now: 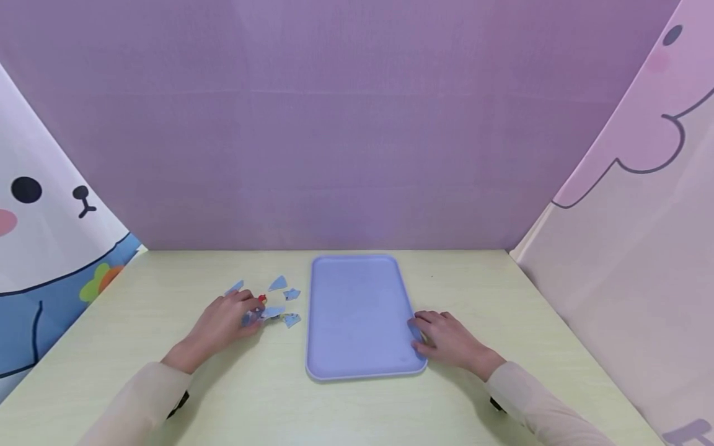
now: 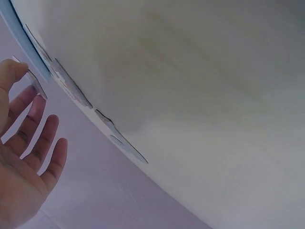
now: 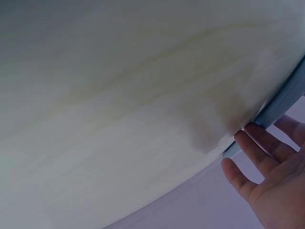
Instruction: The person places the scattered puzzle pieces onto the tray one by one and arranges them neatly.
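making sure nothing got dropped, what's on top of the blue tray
Nothing is lying on the visible floor of the blue tray. The right hand rests at its right edge and covers a little of it; what is under the hand there cannot be seen.

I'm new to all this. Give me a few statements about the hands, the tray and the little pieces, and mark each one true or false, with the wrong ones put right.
1. The left hand pinches a thin puzzle piece. True.
2. The tray is round. False: it is rectangular with rounded corners.
3. Loose puzzle pieces lie on the tabletop to the left of the tray. True.
4. The right hand is at the tray's far edge. False: it is at the tray's right edge.
5. Both sleeves are black. False: they are light beige.
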The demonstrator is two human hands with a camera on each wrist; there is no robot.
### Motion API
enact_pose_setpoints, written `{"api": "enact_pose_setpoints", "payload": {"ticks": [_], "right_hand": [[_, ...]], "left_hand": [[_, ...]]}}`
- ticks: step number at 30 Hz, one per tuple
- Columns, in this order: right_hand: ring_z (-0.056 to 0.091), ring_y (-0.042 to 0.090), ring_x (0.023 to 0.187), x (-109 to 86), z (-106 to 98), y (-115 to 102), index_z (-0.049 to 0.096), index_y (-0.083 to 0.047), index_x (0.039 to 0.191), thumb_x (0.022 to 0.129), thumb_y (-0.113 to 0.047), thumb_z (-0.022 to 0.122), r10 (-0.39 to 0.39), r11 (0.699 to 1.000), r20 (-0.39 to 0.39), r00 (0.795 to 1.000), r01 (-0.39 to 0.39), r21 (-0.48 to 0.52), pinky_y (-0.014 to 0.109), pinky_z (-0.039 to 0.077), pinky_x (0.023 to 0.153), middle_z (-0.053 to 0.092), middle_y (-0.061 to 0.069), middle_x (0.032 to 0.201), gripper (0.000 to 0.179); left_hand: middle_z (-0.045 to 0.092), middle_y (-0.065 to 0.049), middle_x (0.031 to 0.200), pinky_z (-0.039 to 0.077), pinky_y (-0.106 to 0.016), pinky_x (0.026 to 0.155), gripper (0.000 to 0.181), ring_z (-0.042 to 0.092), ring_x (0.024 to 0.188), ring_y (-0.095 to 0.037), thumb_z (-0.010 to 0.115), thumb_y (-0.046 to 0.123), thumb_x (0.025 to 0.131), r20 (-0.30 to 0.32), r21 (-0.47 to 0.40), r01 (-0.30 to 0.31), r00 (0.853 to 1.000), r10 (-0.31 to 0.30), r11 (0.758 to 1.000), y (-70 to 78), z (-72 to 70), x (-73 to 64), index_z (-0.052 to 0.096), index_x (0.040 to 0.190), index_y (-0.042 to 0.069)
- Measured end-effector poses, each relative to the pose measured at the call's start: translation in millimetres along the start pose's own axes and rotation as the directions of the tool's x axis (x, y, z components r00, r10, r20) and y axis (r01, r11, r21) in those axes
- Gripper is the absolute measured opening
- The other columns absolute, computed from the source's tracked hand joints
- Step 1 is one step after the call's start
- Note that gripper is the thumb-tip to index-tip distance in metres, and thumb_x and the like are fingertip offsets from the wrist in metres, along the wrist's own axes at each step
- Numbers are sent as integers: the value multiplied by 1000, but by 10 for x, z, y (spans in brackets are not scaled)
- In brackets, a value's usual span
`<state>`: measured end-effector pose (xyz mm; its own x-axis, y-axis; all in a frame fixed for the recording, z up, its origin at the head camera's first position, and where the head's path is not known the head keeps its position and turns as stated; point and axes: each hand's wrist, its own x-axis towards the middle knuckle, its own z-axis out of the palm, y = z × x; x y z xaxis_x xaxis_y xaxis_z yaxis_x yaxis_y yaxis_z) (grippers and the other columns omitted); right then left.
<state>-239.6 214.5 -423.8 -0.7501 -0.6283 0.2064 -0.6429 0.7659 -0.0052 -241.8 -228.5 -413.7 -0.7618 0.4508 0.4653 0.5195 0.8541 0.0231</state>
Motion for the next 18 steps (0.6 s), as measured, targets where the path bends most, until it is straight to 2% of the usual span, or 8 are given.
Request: {"api": "enact_pose_setpoints", "payload": {"ticks": [3, 5, 6, 9, 12, 18], "right_hand": [[56, 28, 107, 2, 9, 7, 60, -6, 116, 85, -33, 60, 1, 1000, -4, 1000, -1, -2, 47, 45, 86, 59, 12, 117, 41], [56, 28, 107, 4, 16, 9, 60, -6, 116, 85, -33, 60, 0, 1000, -8, 1000, 0, -3, 47, 45, 86, 59, 12, 117, 41], [56, 28, 107, 4, 19, 11, 60, -6, 116, 85, -33, 60, -1, 1000, -10, 1000, 1, -5, 47, 45, 86, 59, 12, 117, 41], [56, 28, 107, 7, 19, 5, 60, -6, 115, 84, -32, 61, -5, 1000, -17, 1000, 5, -4, 47, 45, 86, 59, 12, 116, 41], [56, 28, 107, 7, 18, 2, 60, -6, 115, 84, -32, 62, -2, 1000, -20, 1000, 2, 3, 47, 45, 86, 59, 13, 116, 41], [56, 29, 107, 10, 21, 5, 60, -6, 115, 84, -31, 62, 3, 1000, -16, 1000, -3, 1, 47, 44, 86, 59, 13, 117, 40]], "left_hand": [[63, 0, 84, 50, -33, 64, 18, 57, 73, -16, 75, 18, 71, -15, -19, -8, 1000, 7, 1000, -8, 19, 61, 70, 87, 12], [63, -1, 85, 51, -40, 75, 19, 60, 76, -17, 75, 18, 71, -15, -27, -8, 1000, 7, 1000, -11, 35, 106, 70, 88, 11], [63, -1, 85, 51, -41, 75, 19, 60, 76, -18, 75, 18, 71, -11, -31, -2, 1000, 2, 1000, -9, 41, 129, 70, 88, 11], [63, -1, 85, 50, -35, 67, 19, 56, 73, -17, 74, 19, 72, 0, -31, 13, 1000, -13, 999, 4, 62, 201, 70, 89, 12], [62, 0, 83, 41, -27, 56, 19, 49, 69, -14, 73, 20, 73, 9, -31, 22, 1000, -22, 999, 23, 86, 276, 69, 90, 13], [62, 0, 86, 40, -28, 53, 18, 52, 71, -18, 72, 21, 75, 17, -29, 29, 999, -29, 999, 64, 147, 414, 69, 91, 14]]}}
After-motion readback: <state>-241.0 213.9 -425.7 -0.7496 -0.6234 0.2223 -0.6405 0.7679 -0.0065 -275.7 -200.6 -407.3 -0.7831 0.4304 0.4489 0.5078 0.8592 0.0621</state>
